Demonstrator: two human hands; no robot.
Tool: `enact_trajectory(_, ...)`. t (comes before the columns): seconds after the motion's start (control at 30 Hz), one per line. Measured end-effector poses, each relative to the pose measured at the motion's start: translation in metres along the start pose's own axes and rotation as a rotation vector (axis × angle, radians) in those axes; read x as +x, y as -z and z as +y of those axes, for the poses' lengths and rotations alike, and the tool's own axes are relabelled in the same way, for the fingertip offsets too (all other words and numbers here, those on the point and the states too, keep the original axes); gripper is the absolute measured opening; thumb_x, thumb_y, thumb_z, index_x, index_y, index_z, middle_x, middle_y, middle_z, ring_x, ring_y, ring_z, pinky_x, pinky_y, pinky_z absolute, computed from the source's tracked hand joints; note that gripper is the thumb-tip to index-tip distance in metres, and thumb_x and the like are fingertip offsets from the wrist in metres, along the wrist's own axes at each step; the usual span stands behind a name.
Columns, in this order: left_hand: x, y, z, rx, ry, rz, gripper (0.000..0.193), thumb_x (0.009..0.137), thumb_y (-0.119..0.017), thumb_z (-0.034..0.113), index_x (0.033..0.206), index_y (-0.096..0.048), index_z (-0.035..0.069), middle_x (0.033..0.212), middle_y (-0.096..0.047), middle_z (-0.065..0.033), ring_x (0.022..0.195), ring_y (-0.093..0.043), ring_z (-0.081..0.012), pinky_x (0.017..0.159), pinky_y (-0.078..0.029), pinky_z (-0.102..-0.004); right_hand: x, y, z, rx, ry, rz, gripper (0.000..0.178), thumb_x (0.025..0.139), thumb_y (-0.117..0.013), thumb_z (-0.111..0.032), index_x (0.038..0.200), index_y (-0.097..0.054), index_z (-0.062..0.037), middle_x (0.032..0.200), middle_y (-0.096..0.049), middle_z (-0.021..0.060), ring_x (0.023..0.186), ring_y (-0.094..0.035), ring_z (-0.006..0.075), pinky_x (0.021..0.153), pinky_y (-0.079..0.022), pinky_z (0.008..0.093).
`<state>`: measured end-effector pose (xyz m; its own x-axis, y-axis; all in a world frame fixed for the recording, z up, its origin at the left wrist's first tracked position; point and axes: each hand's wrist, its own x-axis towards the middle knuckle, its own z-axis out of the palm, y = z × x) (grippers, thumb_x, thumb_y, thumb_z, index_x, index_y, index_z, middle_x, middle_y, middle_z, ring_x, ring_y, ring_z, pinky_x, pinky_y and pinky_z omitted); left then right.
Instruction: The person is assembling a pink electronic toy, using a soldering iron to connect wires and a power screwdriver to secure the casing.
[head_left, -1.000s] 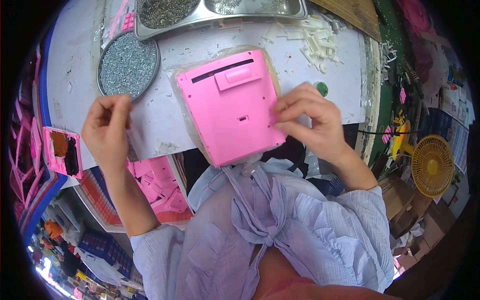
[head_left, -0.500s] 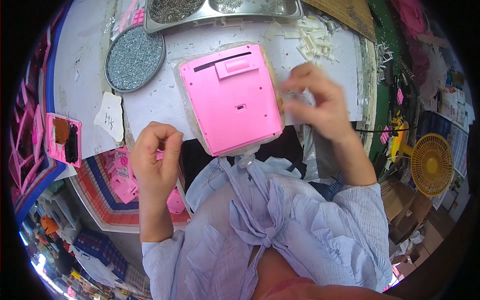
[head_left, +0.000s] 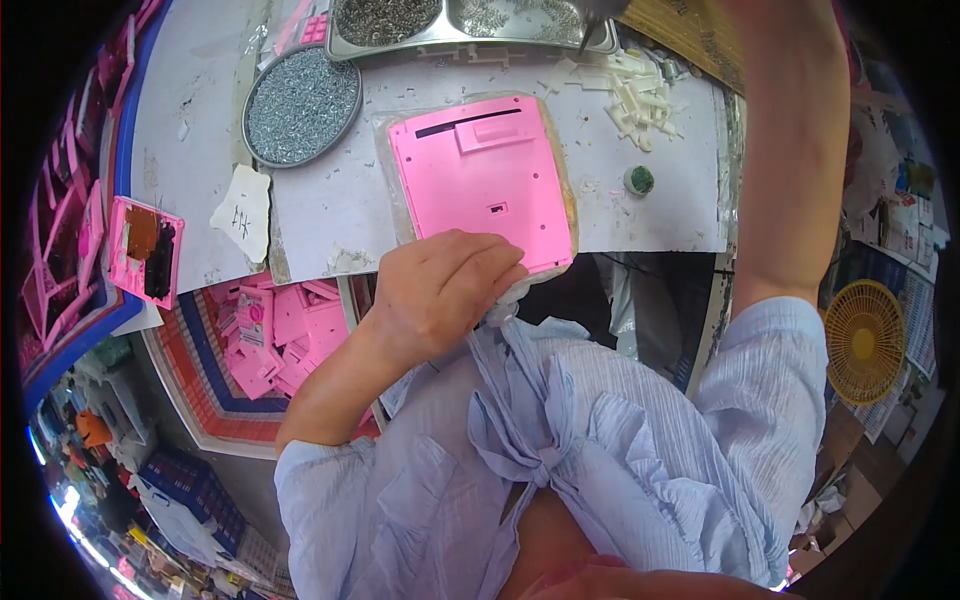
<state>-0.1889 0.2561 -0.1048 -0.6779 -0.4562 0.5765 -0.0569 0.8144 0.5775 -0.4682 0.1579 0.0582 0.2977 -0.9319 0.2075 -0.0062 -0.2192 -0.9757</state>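
A flat pink plastic casing (head_left: pixel 485 190) lies on a pad wrapped in clear plastic at the table's front edge. It has a long slot near its far end, a raised block below that, small holes and a small opening in the middle. My left hand (head_left: pixel 445 290) is over its near left corner, fingers bent and pressed together against it. The thumb and whatever is under the fingers are hidden. My right forearm (head_left: pixel 785 170) stretches up past the top edge, so that hand is out of view. A dark pointed thing (head_left: pixel 595 20) blurs at the top; I cannot tell its kind.
Screws fill a round dish (head_left: pixel 303 108); a metal tray (head_left: pixel 480 42) of small parts stands behind. White plastic pieces (head_left: pixel 640 95) lie at far right, near a small green-topped round object (head_left: pixel 638 180). Pink parts fill a bin (head_left: pixel 205 400) at lower left. A yellow fan (head_left: pixel 864 340) stands right.
My left hand has moved right onto the casing's near edge. My right hand has left the casing's right side, going up and out of view. The green-topped object now shows.
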Motion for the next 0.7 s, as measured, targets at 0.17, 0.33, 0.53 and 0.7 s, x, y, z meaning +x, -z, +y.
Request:
enact_trajectory(0.17, -0.001, -0.005, -0.006, 0.011, -0.072, 0.086, 0.030, 0.075, -0.084, 0.006, 0.098, -0.066, 0.002, 0.084, -0.069, -0.0079, 0.068, -0.069, -0.0217, 0.056, -0.055, -0.0317, -0.091, -0.096, 0.030, 0.200, 0.115, 0.244, 0.015, 0.092, -0.070, -0.017, 0.098, -0.067, -0.0040, 0.071, -0.063, -0.0014, 0.061, -0.058, 0.0107, 0.062, -0.047, 0.0262)
enact_trajectory(0.33, 0.009, -0.003, -0.003, -0.037, -0.081, 0.069, 0.025, 0.075, -0.084, 0.007, 0.093, -0.068, 0.002, 0.081, -0.069, -0.0074, 0.067, -0.068, -0.0216, 0.055, -0.054, -0.0317, -0.124, -0.106, 0.033, 0.372, 0.277, 0.118, 0.043, 0.094, -0.072, -0.047, 0.119, -0.053, -0.0179, 0.060, -0.055, -0.0103, 0.048, -0.053, 0.0058, 0.050, -0.039, 0.0242)
enact_trajectory(0.53, 0.007, -0.004, -0.005, -0.056, -0.063, 0.097, 0.025, 0.075, -0.084, 0.007, 0.093, -0.067, 0.002, 0.078, -0.068, -0.0071, 0.065, -0.068, -0.0217, 0.055, -0.054, -0.0318, -0.123, -0.115, 0.033, 0.414, 0.214, 0.151, 0.041, 0.093, -0.072, -0.049, 0.108, -0.053, -0.0156, 0.061, -0.055, -0.0074, 0.048, -0.054, 0.0072, 0.050, -0.039, 0.0246)
enact_trajectory(0.7, 0.010, -0.004, -0.005, -0.051, -0.066, 0.080, 0.024, 0.076, -0.084, 0.008, 0.092, -0.067, 0.003, 0.078, -0.068, -0.0064, 0.064, -0.067, -0.0207, 0.054, -0.052, -0.0312, -0.127, -0.120, 0.026, 0.313, 0.091, 0.242, 0.041, 0.093, -0.072, -0.049, 0.108, -0.053, -0.0156, 0.060, -0.054, -0.0070, 0.049, -0.053, 0.0076, 0.050, -0.039, 0.0254)
